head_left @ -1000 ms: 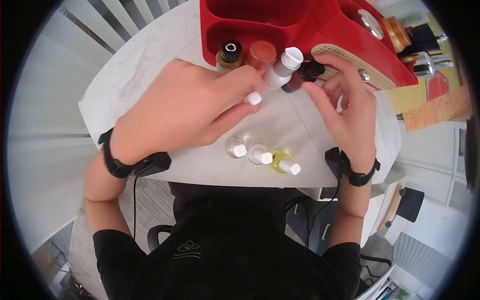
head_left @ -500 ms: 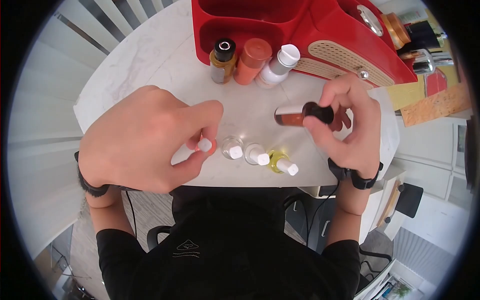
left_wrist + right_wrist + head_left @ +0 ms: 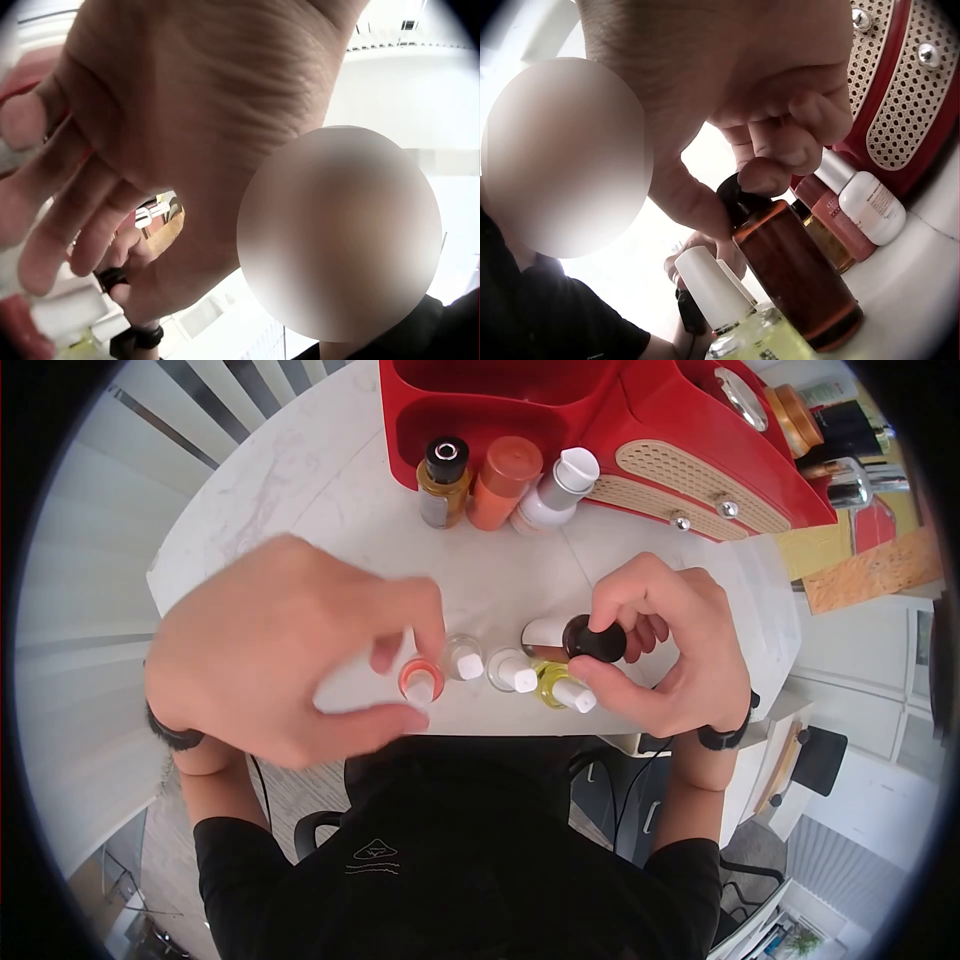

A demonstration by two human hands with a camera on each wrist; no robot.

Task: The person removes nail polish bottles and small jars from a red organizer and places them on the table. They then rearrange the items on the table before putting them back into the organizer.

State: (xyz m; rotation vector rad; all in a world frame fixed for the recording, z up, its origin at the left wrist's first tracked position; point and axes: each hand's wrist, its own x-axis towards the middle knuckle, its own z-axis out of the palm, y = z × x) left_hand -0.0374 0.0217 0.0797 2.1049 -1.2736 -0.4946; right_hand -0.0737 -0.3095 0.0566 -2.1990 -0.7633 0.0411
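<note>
My right hand (image 3: 680,645) pinches the black cap (image 3: 595,639) of a brown bottle between thumb and forefinger. In the right wrist view the brown bottle (image 3: 795,274) leans, its base low over the table, beside a yellow nail polish bottle (image 3: 761,341). My left hand (image 3: 290,650) has thumb and forefinger spread apart around a coral nail polish bottle (image 3: 407,675) with a white cap, which stands on the table. Right of it are two clear nail polish bottles, one nearer (image 3: 463,657) and one farther along (image 3: 510,670), both white-capped. The yellow one ends this row.
On the white table (image 3: 330,500), a black-capped amber bottle (image 3: 443,485), a red-orange bottle (image 3: 504,480) and a white pump bottle (image 3: 550,500) stand in a back row. Behind them is a red organizer (image 3: 620,420) with woven-front drawers (image 3: 700,475).
My right hand has brought the brown bottle from the back row to behind the yellow nail polish. My left hand set the coral nail polish at the row's left end and spread its fingers.
</note>
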